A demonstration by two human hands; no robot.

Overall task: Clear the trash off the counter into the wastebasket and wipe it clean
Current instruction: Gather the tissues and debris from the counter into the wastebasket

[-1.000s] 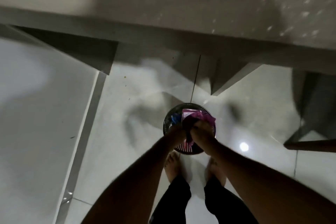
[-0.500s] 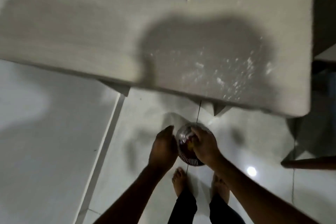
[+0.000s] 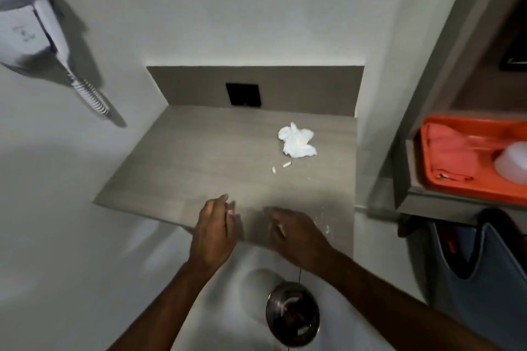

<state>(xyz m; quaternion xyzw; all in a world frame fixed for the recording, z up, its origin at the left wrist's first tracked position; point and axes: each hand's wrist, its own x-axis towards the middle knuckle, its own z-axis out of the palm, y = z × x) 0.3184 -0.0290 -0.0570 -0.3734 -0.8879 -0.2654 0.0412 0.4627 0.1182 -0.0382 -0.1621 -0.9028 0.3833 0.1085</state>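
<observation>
A grey wood-grain counter (image 3: 199, 157) juts from the wall. A crumpled white tissue (image 3: 298, 140) lies on its far right part. Two small white scraps (image 3: 286, 164) lie just in front of the tissue, and white crumbs (image 3: 323, 218) dot the front right edge. My left hand (image 3: 215, 229) hovers over the counter's front edge, fingers apart, holding nothing. My right hand (image 3: 296, 234) is beside it, palm down, fingers spread and empty. The round dark wastebasket (image 3: 293, 313) stands on the floor below my right forearm, with trash inside.
A wall-mounted hair dryer (image 3: 42, 34) with a coiled cord hangs at the upper left. A black outlet plate (image 3: 243, 94) sits in the backsplash. At the right, a shelf holds an orange tray (image 3: 467, 157) with a folded cloth; a blue bag (image 3: 482, 265) hangs beneath it.
Both hands have left the wastebasket and risen to the counter's front edge, empty. The view has tilted up from the floor to the counter and wall.
</observation>
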